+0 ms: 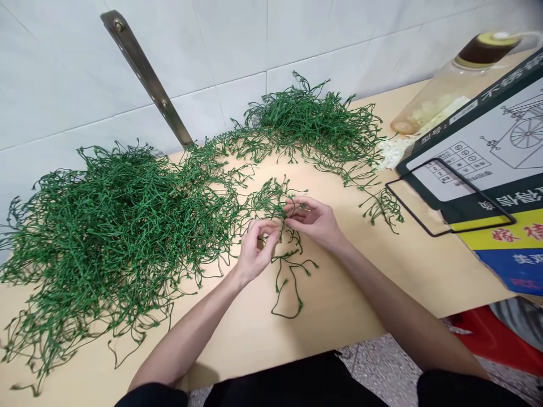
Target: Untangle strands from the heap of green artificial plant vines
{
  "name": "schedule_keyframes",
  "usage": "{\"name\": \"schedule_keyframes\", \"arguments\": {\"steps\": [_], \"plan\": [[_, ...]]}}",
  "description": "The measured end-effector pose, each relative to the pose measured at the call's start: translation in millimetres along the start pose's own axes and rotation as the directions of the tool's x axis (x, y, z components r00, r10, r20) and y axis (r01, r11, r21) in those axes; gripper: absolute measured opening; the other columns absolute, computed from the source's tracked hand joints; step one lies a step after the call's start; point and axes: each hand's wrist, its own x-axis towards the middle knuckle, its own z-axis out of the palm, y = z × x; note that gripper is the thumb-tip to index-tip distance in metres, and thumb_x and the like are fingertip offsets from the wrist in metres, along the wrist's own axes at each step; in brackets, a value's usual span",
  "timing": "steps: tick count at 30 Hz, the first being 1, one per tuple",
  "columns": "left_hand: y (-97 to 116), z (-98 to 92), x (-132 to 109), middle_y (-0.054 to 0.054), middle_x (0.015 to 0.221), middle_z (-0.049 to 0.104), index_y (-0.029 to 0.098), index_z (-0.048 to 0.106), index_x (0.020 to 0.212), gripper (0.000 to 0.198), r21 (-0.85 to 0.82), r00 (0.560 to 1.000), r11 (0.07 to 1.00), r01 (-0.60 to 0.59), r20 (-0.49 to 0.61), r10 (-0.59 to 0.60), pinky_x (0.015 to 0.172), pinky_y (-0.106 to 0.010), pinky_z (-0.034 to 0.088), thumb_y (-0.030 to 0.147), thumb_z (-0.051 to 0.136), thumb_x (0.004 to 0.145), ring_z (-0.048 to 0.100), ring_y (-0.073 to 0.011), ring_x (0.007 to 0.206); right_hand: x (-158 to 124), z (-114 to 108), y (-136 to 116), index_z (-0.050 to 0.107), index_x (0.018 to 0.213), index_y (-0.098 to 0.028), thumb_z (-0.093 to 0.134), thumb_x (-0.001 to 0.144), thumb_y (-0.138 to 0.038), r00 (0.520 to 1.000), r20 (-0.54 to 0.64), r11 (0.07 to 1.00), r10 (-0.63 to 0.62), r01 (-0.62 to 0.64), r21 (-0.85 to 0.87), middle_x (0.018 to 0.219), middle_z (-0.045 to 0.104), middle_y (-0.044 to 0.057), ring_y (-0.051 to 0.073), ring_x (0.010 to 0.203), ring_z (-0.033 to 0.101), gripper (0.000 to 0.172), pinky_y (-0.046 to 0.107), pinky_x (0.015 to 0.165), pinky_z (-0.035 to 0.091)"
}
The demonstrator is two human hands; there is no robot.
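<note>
Over the middle of the wooden table [326, 316], my two hands come close together around thin green artificial stems [271, 198]. My left hand [258, 249] is closed in a pinch on a stem. My right hand [314, 221] is closed too, its thumb and fingertips meeting on the green stems; the exact grip is partly hidden. A small bunch fans out just beyond my fingertips. Below them, a few loose stems [297, 291] curl on the tabletop. A large tangled heap of the same stems [127, 226] spreads to the left of my left hand.
Another heap of green stems [314, 121] lies at the back by the tiled wall [237, 45], beside a metal strip [148, 85]. At right stand a printed cardboard box [458, 164], a black wire frame [441, 233] and a tilted bottle [445, 85] near white bits [392, 151].
</note>
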Motion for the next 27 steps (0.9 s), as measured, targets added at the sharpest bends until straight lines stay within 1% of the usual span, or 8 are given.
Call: {"name": "schedule_keyframes", "arguments": {"steps": [3,5,8,12,15,18,22,27], "plan": [[2.4,0.2,2.3,-0.007,0.091,0.070,0.018,0.066,0.083,0.010,-0.066,0.991,0.989,-0.130,-0.029,0.128,0.078,-0.027,0.054,0.026,0.063,0.088,0.067,-0.0159,0.092,-1.6,1.6,1.2,0.067,0.104,-0.021,0.084,0.067,-0.031,1.000,0.014,1.000,0.005,-0.005,-0.019,0.094,0.071,0.006,0.017,0.085,0.067,0.042,0.033,0.076,0.060],[5.3,0.0,3.2,-0.010,0.097,0.074,0.017,0.070,0.082,0.012,-0.118,0.996,0.989,-0.087,-0.002,0.088,0.075,-0.026,0.057,0.027,0.064,0.088,0.070,-0.0173,0.093,-2.0,1.9,1.3,0.067,0.104,-0.021,0.084,0.067,-0.031,1.000,0.016,1.000,0.007,-0.006,-0.029,0.094,0.070,0.006,0.017,0.084,0.067,0.042,0.034,0.076,0.060],[8.3,-0.8,2.6,-0.010,0.104,0.077,0.018,0.075,0.091,0.016,-0.161,0.999,0.987,0.016,0.047,-0.008,0.075,-0.026,0.060,0.028,0.063,0.089,0.073,-0.0177,0.092,-1.7,1.6,1.0,0.067,0.105,-0.021,0.083,0.068,-0.032,1.000,0.017,1.000,0.007,-0.006,-0.024,0.095,0.070,0.006,0.017,0.082,0.067,0.042,0.035,0.076,0.061],[7.5,-2.2,1.1,-0.009,0.114,0.075,0.020,0.075,0.108,0.023,-0.183,0.999,0.983,0.018,0.040,-0.011,0.095,-0.032,0.057,0.029,0.061,0.091,0.072,-0.0187,0.103,-0.8,1.2,0.4,0.066,0.104,-0.021,0.084,0.068,-0.032,1.000,0.016,1.000,0.009,-0.008,-0.011,0.095,0.070,0.005,0.016,0.082,0.068,0.041,0.036,0.079,0.062],[5.0,-1.9,0.6,-0.010,0.120,0.072,0.022,0.068,0.121,0.032,-0.225,0.999,0.974,0.029,0.039,-0.021,0.098,-0.032,0.055,0.031,0.061,0.092,0.069,-0.0195,0.112,-0.3,1.0,1.0,0.066,0.103,-0.021,0.085,0.067,-0.032,1.000,-0.006,1.000,0.015,-0.015,-0.003,0.095,0.069,0.004,0.016,0.084,0.068,0.041,0.035,0.082,0.061],[2.5,0.4,0.5,-0.013,0.122,0.071,0.021,0.059,0.132,0.043,-0.240,0.997,0.968,0.074,-0.005,-0.078,0.090,-0.028,0.057,0.032,0.062,0.091,0.069,-0.0184,0.110,-0.1,1.0,2.2,0.066,0.103,-0.021,0.085,0.066,-0.033,1.000,-0.020,1.000,0.015,-0.016,-0.013,0.095,0.070,0.005,0.016,0.083,0.068,0.043,0.036,0.082,0.060],[-0.7,3.7,0.1,-0.013,0.118,0.072,0.022,0.047,0.141,0.055,-0.175,0.985,0.977,0.121,-0.100,-0.139,0.069,-0.022,0.055,0.029,0.064,0.089,0.068,-0.0104,0.077,-0.6,2.5,2.3,0.066,0.101,-0.022,0.086,0.065,-0.032,0.999,-0.039,1.000,0.006,-0.006,-0.003,0.093,0.070,0.004,0.016,0.083,0.068,0.042,0.035,0.082,0.060],[-3.7,4.2,-0.2,-0.007,0.102,0.073,0.023,0.054,0.129,0.050,-0.040,0.978,0.989,0.144,-0.150,-0.148,0.059,-0.020,0.047,0.027,0.071,0.082,0.055,-0.0079,0.062,-1.7,5.0,1.2,0.066,0.101,-0.022,0.087,0.063,-0.034,0.999,-0.053,1.000,0.011,-0.011,-0.008,0.092,0.070,0.004,0.016,0.080,0.068,0.045,0.036,0.081,0.061]]}}
